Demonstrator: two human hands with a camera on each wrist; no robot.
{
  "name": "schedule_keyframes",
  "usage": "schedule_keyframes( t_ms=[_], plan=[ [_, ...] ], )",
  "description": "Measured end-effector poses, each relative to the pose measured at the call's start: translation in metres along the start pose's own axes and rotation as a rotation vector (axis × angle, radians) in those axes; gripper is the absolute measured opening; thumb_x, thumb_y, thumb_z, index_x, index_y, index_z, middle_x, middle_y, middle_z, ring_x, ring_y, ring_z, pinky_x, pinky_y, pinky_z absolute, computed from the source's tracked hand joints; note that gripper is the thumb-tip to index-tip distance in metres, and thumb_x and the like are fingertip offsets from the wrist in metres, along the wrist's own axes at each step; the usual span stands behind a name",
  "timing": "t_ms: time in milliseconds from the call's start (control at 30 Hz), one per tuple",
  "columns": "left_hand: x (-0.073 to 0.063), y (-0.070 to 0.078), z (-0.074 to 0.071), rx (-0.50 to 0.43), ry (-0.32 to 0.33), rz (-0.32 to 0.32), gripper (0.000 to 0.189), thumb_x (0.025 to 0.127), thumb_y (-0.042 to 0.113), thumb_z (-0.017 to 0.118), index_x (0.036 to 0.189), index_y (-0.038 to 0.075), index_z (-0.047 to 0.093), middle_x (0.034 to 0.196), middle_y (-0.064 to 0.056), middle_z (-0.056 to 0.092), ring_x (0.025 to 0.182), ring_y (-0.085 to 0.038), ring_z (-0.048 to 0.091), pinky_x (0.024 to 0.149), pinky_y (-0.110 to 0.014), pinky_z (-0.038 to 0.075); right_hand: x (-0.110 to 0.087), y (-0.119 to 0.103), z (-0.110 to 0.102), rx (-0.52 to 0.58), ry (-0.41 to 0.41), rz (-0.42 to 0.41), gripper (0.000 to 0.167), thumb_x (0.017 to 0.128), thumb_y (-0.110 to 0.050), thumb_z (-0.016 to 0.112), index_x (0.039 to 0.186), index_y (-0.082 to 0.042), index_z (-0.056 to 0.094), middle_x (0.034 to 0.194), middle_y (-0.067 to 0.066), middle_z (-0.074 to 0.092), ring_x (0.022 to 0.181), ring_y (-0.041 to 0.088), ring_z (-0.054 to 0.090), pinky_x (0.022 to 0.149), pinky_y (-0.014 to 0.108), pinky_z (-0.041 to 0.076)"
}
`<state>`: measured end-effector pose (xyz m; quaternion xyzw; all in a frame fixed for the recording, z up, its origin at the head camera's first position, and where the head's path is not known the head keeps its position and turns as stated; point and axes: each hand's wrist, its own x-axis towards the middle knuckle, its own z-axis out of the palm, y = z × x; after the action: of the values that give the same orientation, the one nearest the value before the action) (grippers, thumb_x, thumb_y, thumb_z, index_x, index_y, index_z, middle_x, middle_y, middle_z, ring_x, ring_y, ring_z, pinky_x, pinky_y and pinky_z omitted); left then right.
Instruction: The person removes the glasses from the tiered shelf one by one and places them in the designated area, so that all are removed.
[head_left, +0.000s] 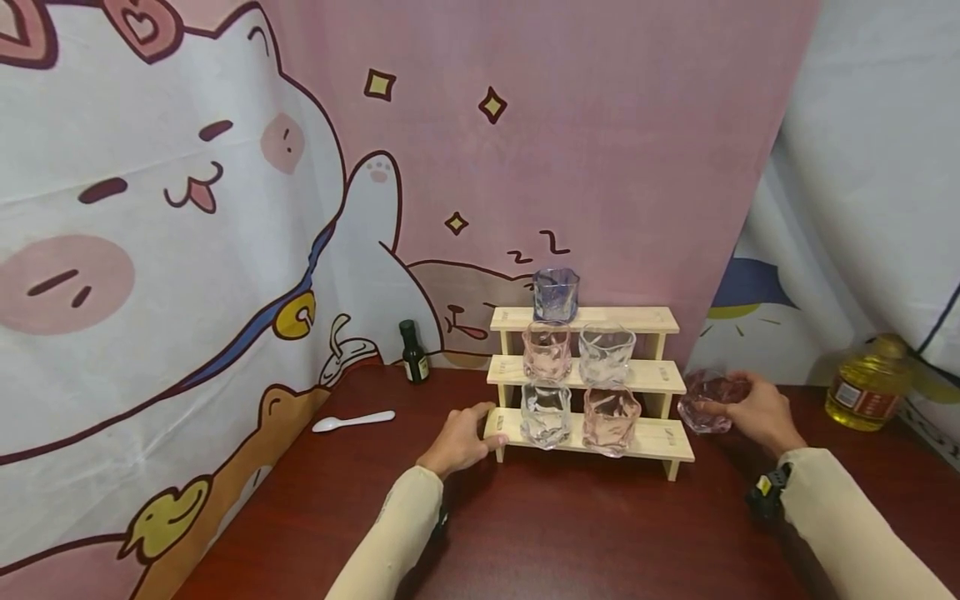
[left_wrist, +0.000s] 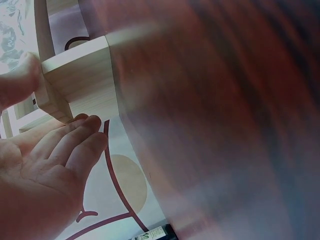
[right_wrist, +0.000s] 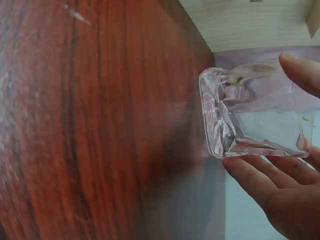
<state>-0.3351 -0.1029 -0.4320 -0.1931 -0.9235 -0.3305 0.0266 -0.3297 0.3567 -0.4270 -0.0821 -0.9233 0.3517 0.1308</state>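
A three-step wooden display stand (head_left: 592, 375) stands on the table, holding several wavy glasses. A blue glass (head_left: 556, 295) is on the top step. On the middle step are a pink glass (head_left: 547, 353) and a clear glass (head_left: 606, 356); the bottom step bears another clear glass (head_left: 546, 414) and another pink glass (head_left: 611, 419). My left hand (head_left: 462, 442) holds the left end of the bottom step, thumb in front and fingers behind. Right of the stand, my right hand (head_left: 761, 410) grips a pinkish glass (right_wrist: 260, 112), upright; whether its base touches the table I cannot tell.
On the left lie a white plastic spoon (head_left: 354, 422) and a small dark green bottle (head_left: 414, 352), which stands by the wall cloth. An oil bottle (head_left: 867, 383) stands at the far right. A printed cloth (head_left: 600, 150) hangs behind the dark red table (head_left: 570, 533).
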Motion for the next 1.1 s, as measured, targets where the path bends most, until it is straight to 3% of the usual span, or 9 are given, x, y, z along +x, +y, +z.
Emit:
schedule_keyframes(
  t_ms=[167, 667, 933, 1100],
  plan=[
    [0.001, 0.001, 0.000, 0.012, -0.002, 0.009, 0.060, 0.088, 0.024, 0.078, 0.139, 0.002, 0.056, 0.131, -0.016, 0.067, 0.117, -0.030, 0.064, 0.101, -0.046, 0.051, -0.002, 0.005, 0.003, 0.008, -0.019, 0.030, 0.102, 0.080, -0.047, 0.082, 0.145, 0.014, 0.032, 0.133, 0.042, 0.048, 0.114, 0.055, 0.052, 0.089, 0.064, 0.048],
    [0.000, 0.001, 0.000, 0.011, -0.013, -0.011, 0.061, 0.089, 0.025, 0.078, 0.141, 0.002, 0.054, 0.135, -0.017, 0.065, 0.119, -0.029, 0.063, 0.103, -0.048, 0.050, -0.008, 0.001, 0.006, -0.001, -0.042, -0.017, 0.101, 0.079, -0.049, 0.082, 0.144, 0.011, 0.036, 0.130, 0.040, 0.050, 0.111, 0.053, 0.054, 0.083, 0.059, 0.050],
    [0.001, 0.000, 0.001, -0.006, -0.008, -0.030, 0.062, 0.089, 0.024, 0.077, 0.142, 0.002, 0.053, 0.138, -0.017, 0.063, 0.122, -0.033, 0.062, 0.104, -0.049, 0.049, -0.012, 0.000, 0.009, -0.016, -0.001, -0.048, 0.101, 0.078, -0.052, 0.082, 0.142, 0.012, 0.038, 0.127, 0.039, 0.054, 0.109, 0.053, 0.056, 0.082, 0.059, 0.051],
    [0.001, -0.001, 0.000, 0.005, -0.004, -0.002, 0.062, 0.089, 0.023, 0.078, 0.140, 0.000, 0.054, 0.135, -0.017, 0.065, 0.120, -0.031, 0.063, 0.102, -0.048, 0.051, -0.015, 0.000, 0.014, -0.043, 0.044, -0.053, 0.098, 0.078, -0.052, 0.083, 0.139, 0.011, 0.040, 0.123, 0.038, 0.055, 0.108, 0.053, 0.056, 0.081, 0.059, 0.050]
  ],
)
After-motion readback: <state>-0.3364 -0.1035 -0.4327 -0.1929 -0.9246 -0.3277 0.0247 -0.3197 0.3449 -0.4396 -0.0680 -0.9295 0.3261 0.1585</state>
